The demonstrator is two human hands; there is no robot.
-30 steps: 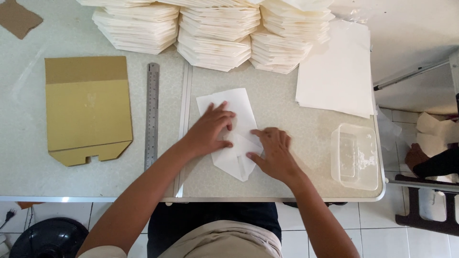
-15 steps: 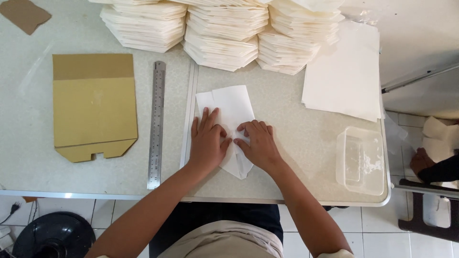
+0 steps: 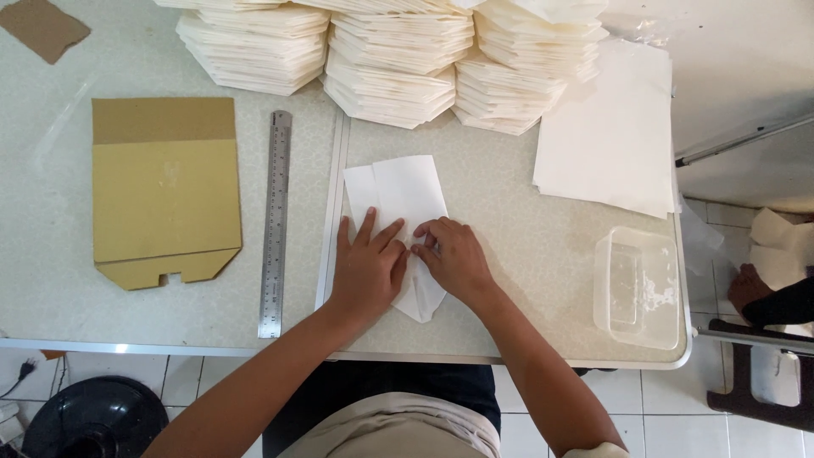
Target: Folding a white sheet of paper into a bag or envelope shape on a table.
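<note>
Left hand (image 3: pixel 366 270): laid flat, palm down, fingers spread and pointing toward the top of the frame, pressed on the folded white paper sheet (image 3: pixel 398 199) at frame centre. Nothing is gripped; the hand is open upon the sheet.

Right hand (image 3: pixel 454 259): set just beside the left, fingers curled and bent inward, fingertips pressed on a fold of the same sheet. Whether an edge is pinched cannot be told. The two hands are held close together, almost touching.

Folded white paper sheet: placed at centre of the pale speckled table (image 3: pixel 526 254), its upper part rectangular, its lower end tapered to a point that shows below the hands near the table's front edge.

Stacks of folded white paper (image 3: pixel 398 59): three tall piles ranged along the top edge of the frame, well apart from the hands.

Flat white sheets (image 3: pixel 606 140): a loose pile seen upper right, beside the stacks.

Clear plastic container (image 3: pixel 640 288): rectangular, seen at right, near the table's corner.

Steel ruler (image 3: pixel 273 220): laid lengthwise left of the hands, just beside the table seam.

Cardboard template (image 3: pixel 163 191): tan, with a notched, tapered lower edge, seen at left.

Brown cardboard scrap (image 3: pixel 42 27): seen in the upper left corner.
</note>
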